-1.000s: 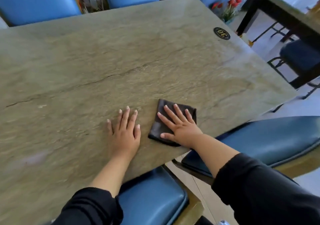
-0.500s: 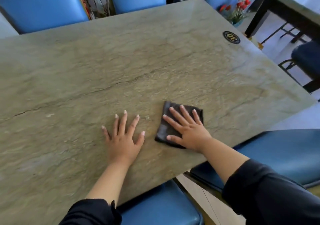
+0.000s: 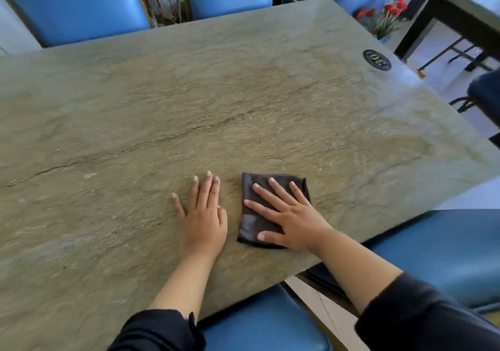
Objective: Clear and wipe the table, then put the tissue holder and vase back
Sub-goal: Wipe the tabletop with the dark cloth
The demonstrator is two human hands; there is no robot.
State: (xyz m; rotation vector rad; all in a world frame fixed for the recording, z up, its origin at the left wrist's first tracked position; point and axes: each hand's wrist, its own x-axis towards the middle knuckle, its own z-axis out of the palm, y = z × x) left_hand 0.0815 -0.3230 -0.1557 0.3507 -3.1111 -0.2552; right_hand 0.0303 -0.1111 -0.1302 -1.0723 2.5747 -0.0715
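I see a green-tan veined stone table (image 3: 243,93) and a dark brown cloth (image 3: 259,215). Blue chairs (image 3: 81,7) at 12 o'clock; red flowers (image 3: 392,7) at 2.

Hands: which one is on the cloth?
The right hand. It lies flat with fingers spread on the dark folded cloth near the table's near edge; the left hand rests flat on bare tabletop beside it.

I see the left hand (image 3: 201,219) lying flat, palm down, fingers straight and close together. The right hand (image 3: 290,215) lies flat too, fingers spread; both forearms are bare below dark sleeves (image 3: 422,313).
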